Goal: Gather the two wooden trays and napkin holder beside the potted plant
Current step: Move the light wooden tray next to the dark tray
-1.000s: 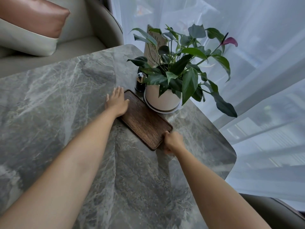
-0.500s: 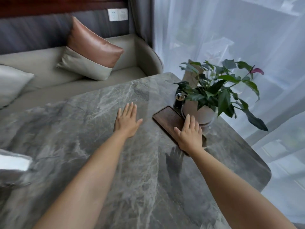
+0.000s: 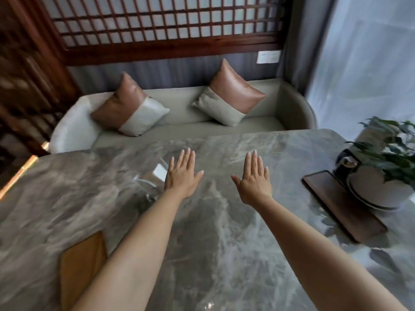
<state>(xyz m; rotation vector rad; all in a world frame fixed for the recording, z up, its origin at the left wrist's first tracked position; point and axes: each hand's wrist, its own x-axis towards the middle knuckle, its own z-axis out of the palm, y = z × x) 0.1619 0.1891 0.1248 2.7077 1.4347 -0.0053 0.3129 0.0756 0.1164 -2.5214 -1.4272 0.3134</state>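
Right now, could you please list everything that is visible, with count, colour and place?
table: 1, grey marble, foreground
wooden tray: 1, dark brown, right, beside the pot
potted plant: 1, white pot, green leaves, right edge
small dark container: 1, behind the tray; blurred
orange-brown flat thing: 1, lower left
sofa: 1, grey-beige, behind table
cushions: 2 brown-and-cream, 1 white
lattice screen: 1, reddish wood
left hand: open, over table
right hand: open, over table

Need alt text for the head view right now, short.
Both hands, left hand and right hand, are open, flat and empty over a grey marble table. A dark wooden tray lies beside the potted plant at right; a lighter wooden tray sits near left.
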